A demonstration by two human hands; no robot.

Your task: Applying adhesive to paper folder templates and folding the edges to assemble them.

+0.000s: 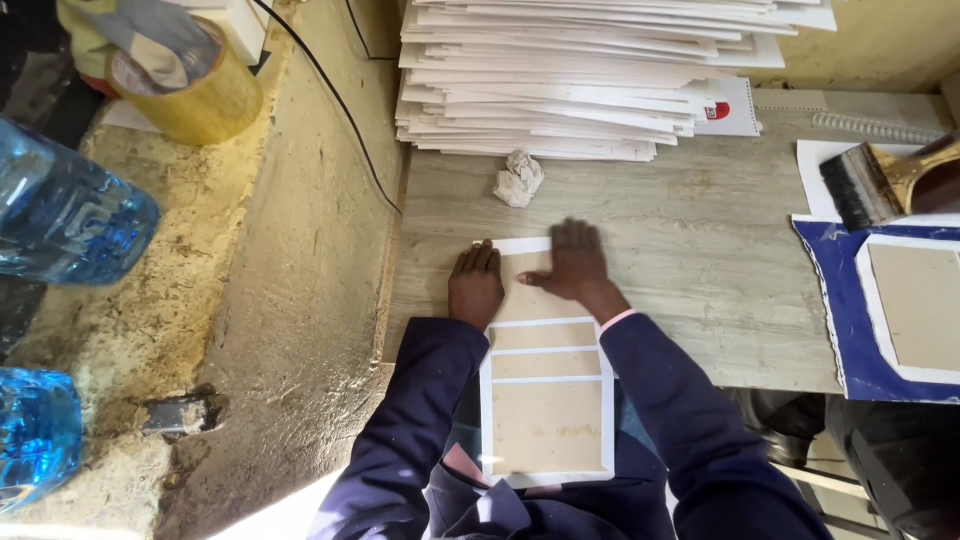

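Note:
A long white sheet (547, 400) with tan cardboard panels glued on it lies on the grey wooden table (690, 260), hanging over the near edge toward my lap. My left hand (474, 285) presses flat on its upper left edge, fingers together. My right hand (575, 262) lies spread on the top panel, slightly blurred. Both arms are in dark blue sleeves.
A tall stack of white sheets (570, 80) fills the far table. A crumpled paper ball (519, 179) lies before it. At right are a wide brush (880, 180) and a blue sheet (850, 330) with board. Tape roll (190, 90) and blue water bottles (60, 215) stand left.

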